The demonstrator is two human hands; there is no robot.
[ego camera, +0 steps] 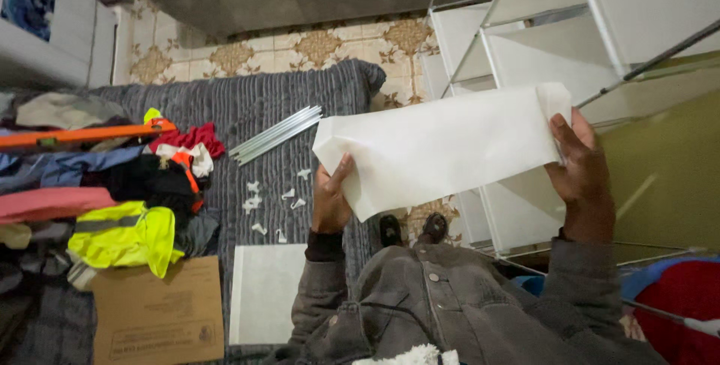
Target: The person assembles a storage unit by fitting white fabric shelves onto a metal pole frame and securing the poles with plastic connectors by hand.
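My left hand [330,204] and right hand [579,161] each grip an end of the white fabric panel [442,148], stretching it flat beside the white shelf frame [525,43], above the grey bed's [300,95] edge

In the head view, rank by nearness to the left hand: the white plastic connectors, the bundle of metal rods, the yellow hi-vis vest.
From the left hand:
1. White plastic connectors, just to its left on the grey cover.
2. Bundle of metal rods, up and left.
3. Yellow hi-vis vest, far left in the clothes pile.
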